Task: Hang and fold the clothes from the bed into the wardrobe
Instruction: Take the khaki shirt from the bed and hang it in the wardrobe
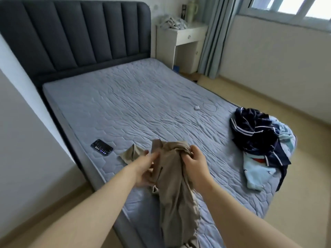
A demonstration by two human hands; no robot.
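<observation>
Both hands [194,163] pinch tan garment [172,176], each grip closed

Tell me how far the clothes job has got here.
Done: nothing confirmable; wardrobe out of view. In hand: left hand and right hand hold a beige garment over the mattress. Left: navy striped garment and light blue garment heaped at its right edge.

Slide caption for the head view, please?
Left hand and right hand grip beige garment above mattress; navy clothes pile nearby.
</observation>
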